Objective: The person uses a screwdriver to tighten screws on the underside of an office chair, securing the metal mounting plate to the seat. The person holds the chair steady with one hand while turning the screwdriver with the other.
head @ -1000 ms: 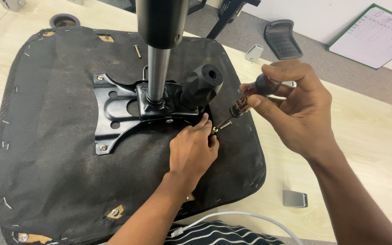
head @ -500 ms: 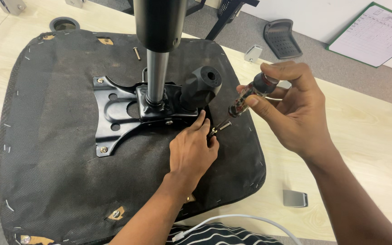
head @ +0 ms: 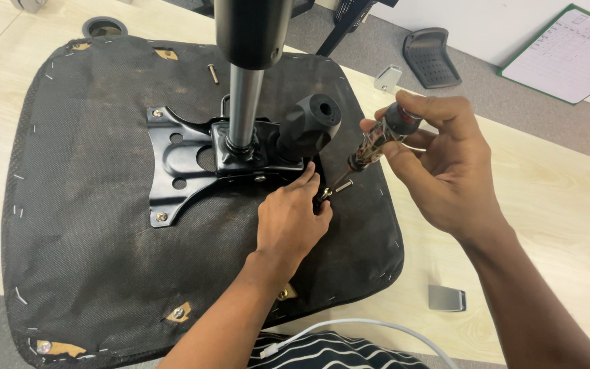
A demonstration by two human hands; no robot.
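Screwdriver with a dark, partly transparent handle and a thin metal shaft (head: 370,147) is at about 2 o'clock from the middle of the picture, held tilted, with its tip pointing down toward a small silver screw (head: 325,193). Starting at 9 o'clock, an upturned office chair seat covered in black fabric fixed with staples (head: 83,225) lies on a light wooden table (head: 568,205). On the seat, a black metal mounting plate with screw holes (head: 172,167) sits a little to 10 o'clock of the centre, and a shiny steel gas cylinder with a wide black upper tube (head: 244,89) rises from it toward 12 o'clock. Just beside the cylinder, at 1 o'clock, a black plastic round knob (head: 312,123) sticks out from the plate. The left hand (head: 291,222) rests palm down on the fabric near the centre; its fingers are curled and the fingertips pinch the screw at the edge of the plate. The right hand (head: 445,171), at 3 o'clock, is closed around the screwdriver handle, fingers wrapped on the top end. At 4 o'clock a small grey metal block (head: 446,298) lies on the table. At 6 o'clock a white cable (head: 356,324) crosses a black-and-white striped cloth (head: 336,352).
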